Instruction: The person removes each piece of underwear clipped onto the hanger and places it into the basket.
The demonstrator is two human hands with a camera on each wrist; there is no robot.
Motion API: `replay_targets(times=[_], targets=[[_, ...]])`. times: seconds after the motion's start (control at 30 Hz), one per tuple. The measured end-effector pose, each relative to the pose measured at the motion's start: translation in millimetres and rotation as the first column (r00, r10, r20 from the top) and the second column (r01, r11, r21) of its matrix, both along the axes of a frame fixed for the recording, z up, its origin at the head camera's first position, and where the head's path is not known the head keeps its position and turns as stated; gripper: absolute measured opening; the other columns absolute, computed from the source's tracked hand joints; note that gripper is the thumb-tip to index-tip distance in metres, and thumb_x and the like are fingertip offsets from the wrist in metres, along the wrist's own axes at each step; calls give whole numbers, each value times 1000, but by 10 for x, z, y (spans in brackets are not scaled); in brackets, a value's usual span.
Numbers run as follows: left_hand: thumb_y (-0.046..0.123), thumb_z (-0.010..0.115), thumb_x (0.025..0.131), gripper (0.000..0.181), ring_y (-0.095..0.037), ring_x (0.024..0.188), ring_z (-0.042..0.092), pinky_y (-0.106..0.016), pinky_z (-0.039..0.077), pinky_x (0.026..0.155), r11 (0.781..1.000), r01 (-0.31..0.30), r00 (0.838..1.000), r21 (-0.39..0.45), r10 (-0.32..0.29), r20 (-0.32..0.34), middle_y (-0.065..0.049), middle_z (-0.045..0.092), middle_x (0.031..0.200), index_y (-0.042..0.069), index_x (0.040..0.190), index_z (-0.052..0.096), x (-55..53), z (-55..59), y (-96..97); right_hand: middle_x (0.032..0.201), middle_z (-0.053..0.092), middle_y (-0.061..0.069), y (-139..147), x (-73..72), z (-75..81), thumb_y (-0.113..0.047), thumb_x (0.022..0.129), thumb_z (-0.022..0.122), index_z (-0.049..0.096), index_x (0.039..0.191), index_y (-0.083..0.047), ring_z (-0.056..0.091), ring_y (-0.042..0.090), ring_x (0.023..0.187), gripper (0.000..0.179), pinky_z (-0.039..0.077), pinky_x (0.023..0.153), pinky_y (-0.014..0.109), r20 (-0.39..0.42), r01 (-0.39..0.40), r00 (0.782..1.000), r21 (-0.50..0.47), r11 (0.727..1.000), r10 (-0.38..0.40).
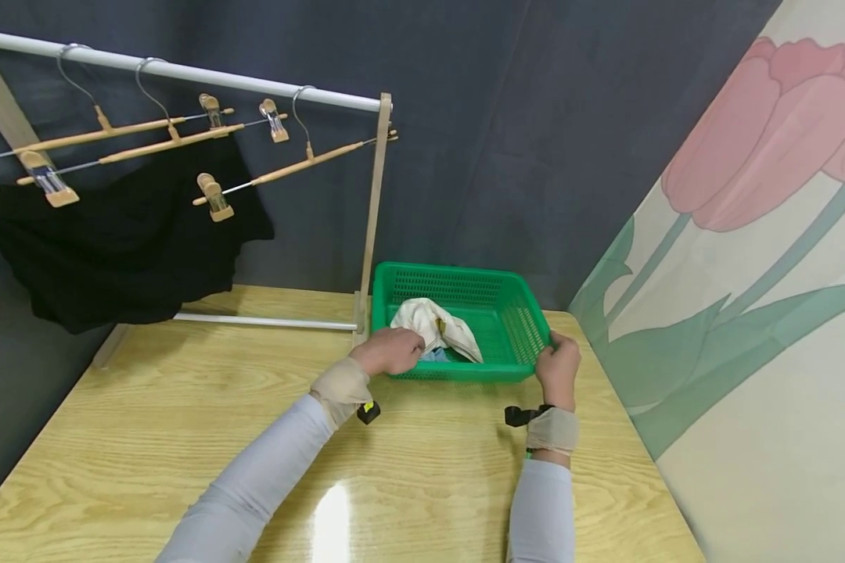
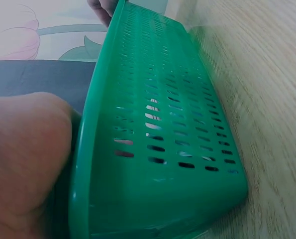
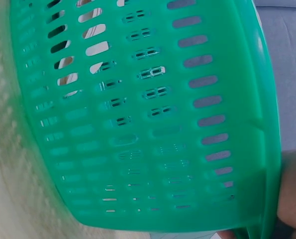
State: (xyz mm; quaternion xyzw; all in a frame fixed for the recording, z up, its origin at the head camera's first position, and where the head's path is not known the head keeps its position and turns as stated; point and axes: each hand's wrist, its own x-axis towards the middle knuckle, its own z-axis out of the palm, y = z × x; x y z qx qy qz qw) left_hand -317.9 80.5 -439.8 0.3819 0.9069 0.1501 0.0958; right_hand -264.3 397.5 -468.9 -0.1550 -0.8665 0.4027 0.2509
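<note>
Black cloth (image 1: 127,242) hung on rack (image 1: 218,77). Left hand (image 1: 392,351) laid over near-left rim of basket (image 1: 465,372); whether anything is grasped by its fingers cannot be told. White cloth (image 1: 417,315), blue cloth (image 1: 435,355) contained in basket, set on desk (image 1: 422,469). Near-right corner grasped by fingers of right hand (image 1: 559,368).

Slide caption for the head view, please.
Left hand by crumpled white cloth in a green rectangular plastic basket, right hand gripping the basket, black fabric hanging at left.
</note>
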Motion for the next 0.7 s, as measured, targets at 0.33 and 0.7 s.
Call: replay_targets(times=[0.33,0.7], targets=[[16,39,107,36,-13,61,40,-30,33,63,998,17,1000,66,-16,-6,4,45,67,17,77,56,15,-5,-26,140,49,40,-16,-8,2,8,96,30,50,138,18,47,53,130,47,46,100,59,-11,-1,1000,9,1000,1],[9,43,104,36,-24,123,59,-42,44,109,960,32,996,277,-53,66,-12,63,134,1,134,63,78,-12,-176,136,49,43,-31,-1,7,10,95,31,51,135,20,45,55,130,46,41,108,62,-48,-8,999,0,1000,8]])
